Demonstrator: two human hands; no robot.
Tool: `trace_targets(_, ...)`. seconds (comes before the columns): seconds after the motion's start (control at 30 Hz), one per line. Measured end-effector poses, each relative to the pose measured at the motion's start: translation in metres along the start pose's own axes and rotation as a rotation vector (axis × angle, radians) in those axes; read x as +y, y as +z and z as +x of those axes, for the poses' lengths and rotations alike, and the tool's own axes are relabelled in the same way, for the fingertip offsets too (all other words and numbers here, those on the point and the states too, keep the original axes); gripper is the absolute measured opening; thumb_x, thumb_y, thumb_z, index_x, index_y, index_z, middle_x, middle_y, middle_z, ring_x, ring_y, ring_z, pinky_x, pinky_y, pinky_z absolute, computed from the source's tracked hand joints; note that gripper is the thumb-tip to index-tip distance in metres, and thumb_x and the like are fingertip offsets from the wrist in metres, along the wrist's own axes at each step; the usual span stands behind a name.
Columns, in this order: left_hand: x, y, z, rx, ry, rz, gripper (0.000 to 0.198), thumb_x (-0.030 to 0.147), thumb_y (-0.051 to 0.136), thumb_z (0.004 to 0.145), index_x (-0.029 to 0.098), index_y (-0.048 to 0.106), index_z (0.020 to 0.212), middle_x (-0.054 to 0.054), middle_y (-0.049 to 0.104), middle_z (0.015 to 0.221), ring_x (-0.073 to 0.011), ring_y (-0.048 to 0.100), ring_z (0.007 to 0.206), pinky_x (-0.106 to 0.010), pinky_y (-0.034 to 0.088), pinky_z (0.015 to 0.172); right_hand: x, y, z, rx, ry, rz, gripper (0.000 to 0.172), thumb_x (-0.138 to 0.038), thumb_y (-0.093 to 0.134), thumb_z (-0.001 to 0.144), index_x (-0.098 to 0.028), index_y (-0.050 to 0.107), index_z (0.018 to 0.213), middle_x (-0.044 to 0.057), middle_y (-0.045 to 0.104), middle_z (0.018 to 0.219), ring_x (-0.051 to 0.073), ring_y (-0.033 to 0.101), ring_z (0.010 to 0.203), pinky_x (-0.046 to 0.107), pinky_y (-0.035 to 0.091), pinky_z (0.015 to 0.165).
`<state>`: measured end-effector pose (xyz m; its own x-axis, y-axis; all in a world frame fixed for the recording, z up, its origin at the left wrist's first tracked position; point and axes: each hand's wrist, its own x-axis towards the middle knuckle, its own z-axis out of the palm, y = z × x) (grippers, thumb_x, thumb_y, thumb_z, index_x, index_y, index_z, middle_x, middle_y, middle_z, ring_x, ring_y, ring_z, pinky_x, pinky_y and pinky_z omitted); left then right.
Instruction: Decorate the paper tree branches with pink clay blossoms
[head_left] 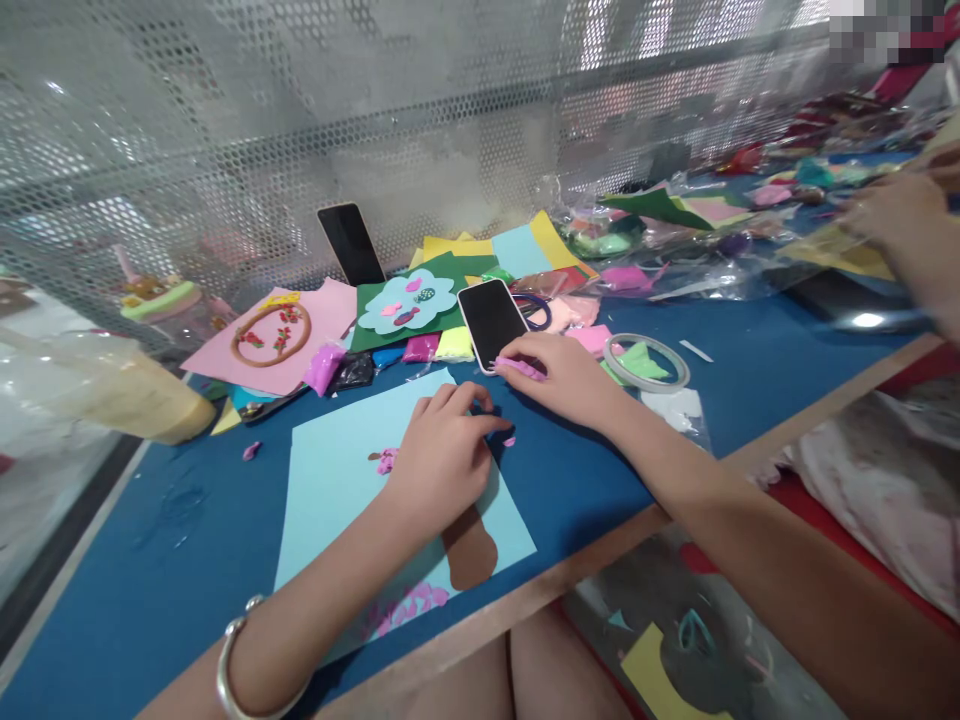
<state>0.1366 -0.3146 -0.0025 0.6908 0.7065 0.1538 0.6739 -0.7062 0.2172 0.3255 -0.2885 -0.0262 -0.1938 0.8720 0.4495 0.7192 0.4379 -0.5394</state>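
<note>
Clearly, the right hand (pixel 566 375) pinched clay (pixel 523 369); over paper (pixel 322 480), whether the left hand (pixel 444 450) gripped anything, I couldn't tell.

Light comes thru the mesh panel (pixel 420 140) behind my bench (pixel 210 530); glare on blk device (pixel 829 298), R; edges stretched, co-worker's hand (pixel 892 212) blurry.

A light blue rectangular paper sheet (pixel 326 490) lies flat, slightly skewed. On it rests a flat brown round-ended cut-out (pixel 472 565), its far part hidden by the left hand (pixel 444 450). Small pink clay-like bits (pixel 387 461) cluster farther up; pinkish-purple flakes (pixel 420 601) gather along the near edge. The right hand (pixel 574 385) pinches a soft lilac-pink strip (pixel 521 369).
</note>
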Motion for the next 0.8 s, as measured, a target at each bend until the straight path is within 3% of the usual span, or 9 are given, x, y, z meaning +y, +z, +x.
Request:
trace_targets(0.27, 0.0016, -0.0012, -0.0023, -0.003, 0.041, -0.048, 0.042, 0.004, 0.045, 0.076, 0.029, 0.072, 0.097, -0.004, 0.058, 0.112, -0.0243, 0.05, 0.105, -0.042, 0.04, 0.084, -0.0008, -0.0004, -0.0006, 0.003, -0.003, 0.009, 0.017, -0.031, 0.054, 0.086, -0.019, 0.066, 0.087, 0.004, 0.068, 0.087, 0.019, 0.061, 0.078, 0.03, 0.042, 0.07)
trace_targets(0.47, -0.001, 0.0008, -0.0028, -0.004, 0.057, 0.001, 0.035, 0.008, 0.048, 0.079, 0.027, 0.071, 0.097, -0.005, 0.059, 0.112, -0.0252, 0.05, 0.105, -0.042, 0.04, 0.082, -0.0004, -0.0005, -0.0007, 0.003, 0.002, 0.013, 0.018, -0.031, 0.054, 0.086, -0.019, 0.066, 0.087, 0.004, 0.067, 0.087, 0.019, 0.061, 0.077, 0.03, 0.042, 0.068)
trace_targets(0.8, 0.0001, -0.0007, -0.0053, -0.025, 0.148, 0.163, 0.041, 0.005, 0.045, 0.08, 0.026, 0.07, 0.104, -0.004, 0.061, 0.113, -0.0269, 0.05, 0.106, -0.045, 0.04, 0.083, -0.0011, -0.0018, -0.0009, -0.008, 0.009, -0.002, 0.02, -0.032, 0.053, 0.087, -0.018, 0.067, 0.088, 0.004, 0.067, 0.087, 0.018, 0.061, 0.077, 0.028, 0.042, 0.067)
